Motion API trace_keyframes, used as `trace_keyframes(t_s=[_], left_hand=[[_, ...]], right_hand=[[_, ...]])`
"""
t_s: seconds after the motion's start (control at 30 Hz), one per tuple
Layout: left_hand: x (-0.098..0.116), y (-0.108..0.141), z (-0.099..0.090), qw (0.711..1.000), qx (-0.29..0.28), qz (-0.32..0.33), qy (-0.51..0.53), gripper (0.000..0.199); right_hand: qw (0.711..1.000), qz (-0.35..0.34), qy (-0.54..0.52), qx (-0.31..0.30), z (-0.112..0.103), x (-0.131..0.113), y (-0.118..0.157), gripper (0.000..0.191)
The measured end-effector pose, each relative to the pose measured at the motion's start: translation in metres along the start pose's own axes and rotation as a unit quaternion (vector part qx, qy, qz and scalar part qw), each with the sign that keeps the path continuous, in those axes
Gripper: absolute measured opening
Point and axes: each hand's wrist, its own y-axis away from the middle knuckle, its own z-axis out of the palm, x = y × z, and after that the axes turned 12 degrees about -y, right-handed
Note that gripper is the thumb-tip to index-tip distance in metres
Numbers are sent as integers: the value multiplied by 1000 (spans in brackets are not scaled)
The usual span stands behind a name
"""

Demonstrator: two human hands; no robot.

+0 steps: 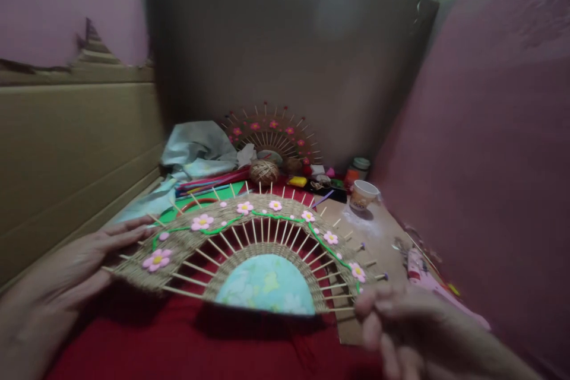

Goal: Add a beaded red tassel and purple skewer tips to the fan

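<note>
A half-round woven fan [187, 237] of twine and thin sticks is held up in front of me. Pink clay-like flowers and a green vine run along its outer band, and a light blue patterned half circle fills its base. My left hand [84, 261] grips the fan's left end, thumb below and fingers behind the sticks. At the right end, my right hand [401, 320] pinches the lower corner. Small purple beads cap two sticks on the right; the other stick ends in view look bare.
Behind stand a similar fan [271, 124], a twine ball [264, 172], a crumpled cloth [200, 148] and a paper cup [364, 195]. A pink glue gun [416, 267] lies at right. Cardboard [75, 172] and a pink wall [481, 130] flank the red surface [178, 344].
</note>
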Motion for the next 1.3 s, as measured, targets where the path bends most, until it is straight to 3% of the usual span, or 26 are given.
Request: trace_keyframes(t_s=[0.07,0.1,0.17,0.2,0.23,0.33,0.43,0.53,0.6,0.7,0.9,1.07,1.2,1.3], left_hand=[[-1,-1,-1,999,-9,13,-32,31],[-2,-3,-3,999,-19,22,-45,31],[-4,-6,-5,998,-27,27,-45,30],[-4,-7,-5,998,-29,29,-42,30],[-5,-7,-5,998,-27,30,-41,30],[-4,-5,-4,999,-16,34,-40,31],[-4,-4,-2,999,-17,36,-28,32],[-6,-6,-4,999,-25,35,-7,30],[-8,-7,-5,999,-30,30,-4,29],[-10,-6,-5,999,-30,15,-2,28],[-10,-4,-12,997,-66,8,-46,26],[-15,1,-31,992,-80,26,-94,23],[-22,7,-38,989,-46,76,-117,22],[-28,10,-40,981,63,152,-106,14]], right_hand=[[988,-108,108,-7,9,-36,-8,14],[967,-183,177,7,12,-57,-18,14],[885,-330,320,77,13,-96,-47,19],[833,-356,407,114,11,-113,-66,20],[778,-338,506,154,7,-126,-87,21],[733,-269,604,159,-11,-149,-146,21],[670,-211,700,127,-28,-152,-187,18],[590,-187,780,94,-37,-152,-204,9],[541,-177,817,91,-41,-154,-207,15],[487,-175,849,108,-47,-154,-208,19],[433,-211,865,141,-51,-146,-203,13],[408,-287,845,194,-30,-142,-184,24],[420,-365,807,196,4,-127,-162,22],[469,-384,780,155,41,-94,-144,22]])
